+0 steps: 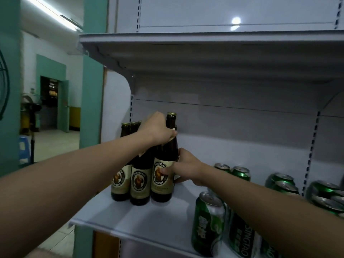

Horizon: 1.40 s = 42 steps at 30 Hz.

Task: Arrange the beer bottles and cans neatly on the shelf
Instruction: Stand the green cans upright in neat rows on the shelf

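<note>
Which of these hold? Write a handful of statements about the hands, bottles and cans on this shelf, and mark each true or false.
1. Both hands hold the same brown beer bottle. True: the left hand grips its neck, the right hand its labelled body.
2. The bottles stand right of the cans. False: the green cans are to the right.
3. The held bottle is uncapped. False: a gold cap sits on it.
4. The bottles stand upright on the shelf. True.
5. The upper shelf is full of cans. False: nothing shows on it.
</note>
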{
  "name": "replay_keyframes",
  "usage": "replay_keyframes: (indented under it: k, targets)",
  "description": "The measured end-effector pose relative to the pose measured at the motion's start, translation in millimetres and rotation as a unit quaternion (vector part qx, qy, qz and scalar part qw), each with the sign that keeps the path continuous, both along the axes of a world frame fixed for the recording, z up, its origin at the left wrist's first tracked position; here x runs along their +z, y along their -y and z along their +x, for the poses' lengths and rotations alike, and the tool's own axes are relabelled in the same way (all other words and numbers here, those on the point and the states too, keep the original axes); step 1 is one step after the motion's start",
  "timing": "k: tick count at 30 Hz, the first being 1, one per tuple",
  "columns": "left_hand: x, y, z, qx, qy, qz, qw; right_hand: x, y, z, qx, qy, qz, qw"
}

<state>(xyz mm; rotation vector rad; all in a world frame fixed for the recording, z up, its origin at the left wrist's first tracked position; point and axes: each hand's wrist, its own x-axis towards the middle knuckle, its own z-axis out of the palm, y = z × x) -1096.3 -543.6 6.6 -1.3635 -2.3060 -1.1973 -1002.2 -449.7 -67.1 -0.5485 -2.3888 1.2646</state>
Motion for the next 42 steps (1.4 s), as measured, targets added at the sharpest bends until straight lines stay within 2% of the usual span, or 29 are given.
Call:
replay_keyframes:
  k: [6, 10, 18, 24, 28, 30, 33, 35, 38, 42]
  targets:
    - [-20, 0, -13, 0.049, -0.038, -0.021, 0.998, -10, 6, -20, -0.053, 0.058, 0.048, 0.996]
    - [-31, -6, -20, 0.058, -0.046, -0.029, 0.997, -17, 5, -27, -0.070, 0.091, 0.024, 0.993]
    - [-39, -14, -24, 0.061, -0.070, -0.023, 0.995, -14, -1, -31, -0.053, 0.135, -0.017, 0.989]
    - [-37, -7, -25, 0.054, -0.121, -0.020, 0.991, -6, -8, -25, -0.019, 0.162, 0.007, 0.987]
    - [-30, 7, -22, 0.068, -0.174, 0.061, 0.980, 18, -24, 4, -0.038, 0.154, 0.032, 0.987]
    - [-29, 12, -15, 0.034, -0.180, 0.116, 0.976, 28, -33, 23, -0.047, 0.147, 0.045, 0.987]
    - [-36, 16, 6, -0.064, -0.150, 0.146, 0.976, 38, -41, 54, -0.036, 0.135, 0.037, 0.989]
    - [-48, 17, 21, -0.128, -0.109, 0.126, 0.978, 39, -41, 73, -0.021, 0.134, 0.034, 0.990]
    - [-75, 17, 39, -0.223, 0.016, 0.044, 0.974, 36, -38, 100, 0.002, 0.144, 0.060, 0.988]
    - [-112, 16, 54, -0.322, 0.184, -0.070, 0.926, 30, -26, 127, 0.029, 0.167, 0.095, 0.981]
